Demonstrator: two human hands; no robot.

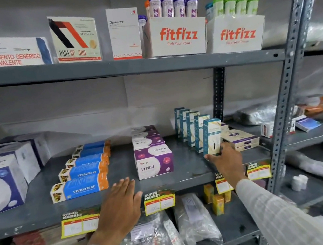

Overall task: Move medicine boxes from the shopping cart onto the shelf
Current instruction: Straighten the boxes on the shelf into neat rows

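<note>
From the head view, the right hand (225,160) reaches onto the middle shelf (121,168) and grasps a tall teal-and-white box (212,137), fingers wrapped on its right side and the thumb under its lower front edge. That box stands upright on the shelf as the nearest of a row of 5 like boxes; the other 4 teal boxes (189,127) stand behind it, beyond the fingertips. Just right of the right hand's fingers lie flat cream boxes (240,138), stacked.

The left hand (119,206) is released, palm down, fingers straight and together, holding nothing; it lies over the front lip of the same shelf. Just beyond its fingertips, to their left, lies the nearest of 5 blue VIVALYN EF boxes (80,188). Beyond the fingertips to their right stands the purple-and-white virest box (154,162), with more like it behind. Between the 2 hands, below the shelf lip, hangs a yellow SUPER MARKET price tag (159,202). Under both wrists, on the lower shelf, lie clear bags of blister packs (149,244).

The shopping cart is not visible.
</note>
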